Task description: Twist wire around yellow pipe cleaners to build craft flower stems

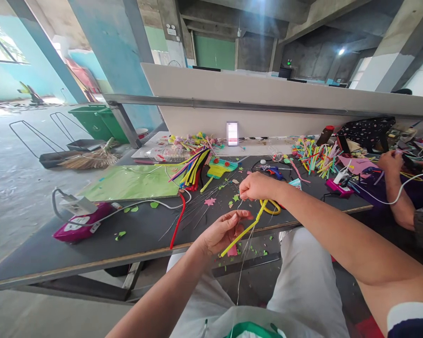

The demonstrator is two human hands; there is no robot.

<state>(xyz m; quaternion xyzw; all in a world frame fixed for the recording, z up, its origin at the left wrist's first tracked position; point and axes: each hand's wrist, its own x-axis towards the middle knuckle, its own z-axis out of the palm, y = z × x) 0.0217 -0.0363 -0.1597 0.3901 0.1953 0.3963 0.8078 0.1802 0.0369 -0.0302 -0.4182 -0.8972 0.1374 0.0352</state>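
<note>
Above the table's front edge, my left hand (pixel 227 229) has its fingers curled by a yellow pipe cleaner (pixel 245 232), which seems held in the lower fingers. The stem slants up to the right and ends in a loop (pixel 275 209) under my right wrist. My right hand (pixel 255 186) is closed in a pinch just above. A thin pale thread (pixel 239 203) shows between the two hands and runs to the right fingertips; the pinch itself is partly hidden. More thin strands (pixel 245 256) hang from the stem toward my lap.
A red pipe cleaner (pixel 178 220), thin wires and green scraps lie left on the dark table (pixel 137 234). Behind are a pipe-cleaner bundle (pixel 193 169), a blue glue gun (pixel 277 172) and a phone (pixel 232 134). Magenta power blocks (pixel 81 225) trail cables. Another person's hand (pixel 391 162) works at right.
</note>
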